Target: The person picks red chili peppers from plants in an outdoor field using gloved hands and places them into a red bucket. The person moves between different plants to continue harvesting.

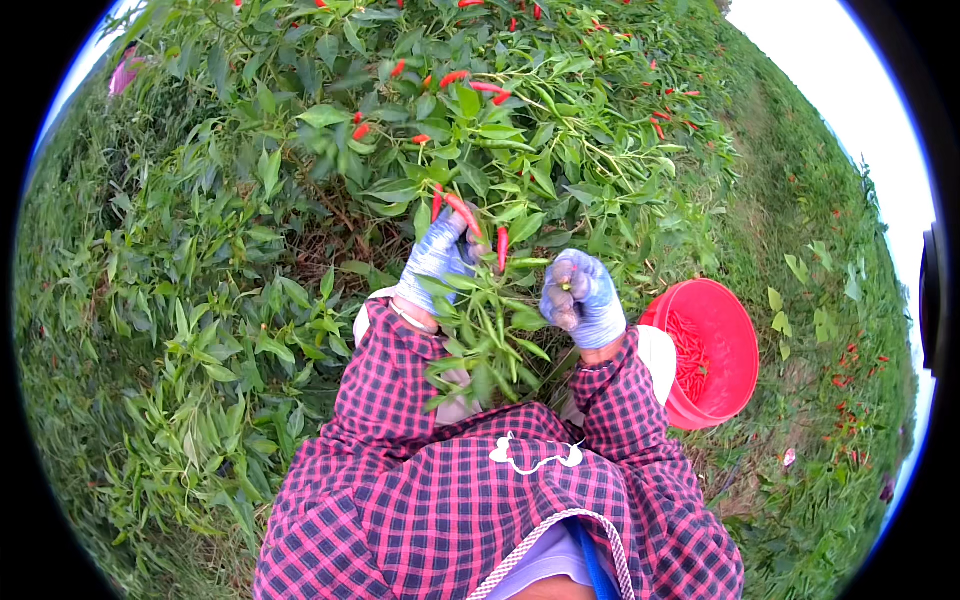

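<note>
My left hand [439,259], in a blue-and-white glove, is in among the stems of a chili plant. Its fingers are curled behind a red chili [463,214], partly hidden, so whether they grip it is unclear. Another red chili [502,250] hangs just right of these fingers. Level with it, my right hand [576,294], gloved alike, is closed in a fist; a small green stem end and a bit of red show between its fingers, apparently from a picked chili. A leafy branch [491,322] with green chilies lies between both wrists.
A red plastic bucket [731,352] holding many red chilies [686,356] stands right of my right forearm. Dense chili plants [225,225] spread ahead and to the left, with more red chilies [454,78] beyond my hands. A person in pink [124,73] is far off at the upper left.
</note>
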Demonstrator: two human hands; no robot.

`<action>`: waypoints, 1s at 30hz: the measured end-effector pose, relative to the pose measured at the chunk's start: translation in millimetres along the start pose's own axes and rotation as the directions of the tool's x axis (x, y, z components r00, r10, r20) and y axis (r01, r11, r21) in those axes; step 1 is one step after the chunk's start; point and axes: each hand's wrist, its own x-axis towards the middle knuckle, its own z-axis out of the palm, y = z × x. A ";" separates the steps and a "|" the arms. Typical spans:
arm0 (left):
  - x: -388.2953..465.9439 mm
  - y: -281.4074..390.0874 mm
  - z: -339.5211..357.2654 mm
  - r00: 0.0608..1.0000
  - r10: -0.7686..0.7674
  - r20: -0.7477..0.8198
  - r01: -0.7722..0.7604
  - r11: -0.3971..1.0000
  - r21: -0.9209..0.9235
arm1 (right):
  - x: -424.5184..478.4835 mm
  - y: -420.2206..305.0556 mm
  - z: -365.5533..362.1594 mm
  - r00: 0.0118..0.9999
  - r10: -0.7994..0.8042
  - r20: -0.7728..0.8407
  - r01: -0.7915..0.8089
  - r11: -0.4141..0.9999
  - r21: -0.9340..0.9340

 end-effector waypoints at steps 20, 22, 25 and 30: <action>-6.5 6.6 -13.1 0.994 -0.057 0.097 0.047 0.994 0.098 | 46.7 -6.4 38.7 0.966 -0.250 0.064 0.081 0.059 -0.995; -9.6 6.5 -9.3 0.997 -0.030 0.069 0.025 0.997 0.075 | 50.5 -1.6 36.7 0.966 -0.208 -0.152 0.015 0.635 -0.773; -3.1 2.7 -18.6 0.986 -0.098 0.138 0.101 0.995 -0.013 | 56.4 -10.6 26.5 0.959 0.133 -0.251 -0.167 0.979 -0.117; -3.7 -4.2 -25.9 0.982 0.134 0.130 -0.183 0.826 0.533 | 66.2 10.9 24.6 0.923 -0.164 -0.349 -0.086 0.795 -0.601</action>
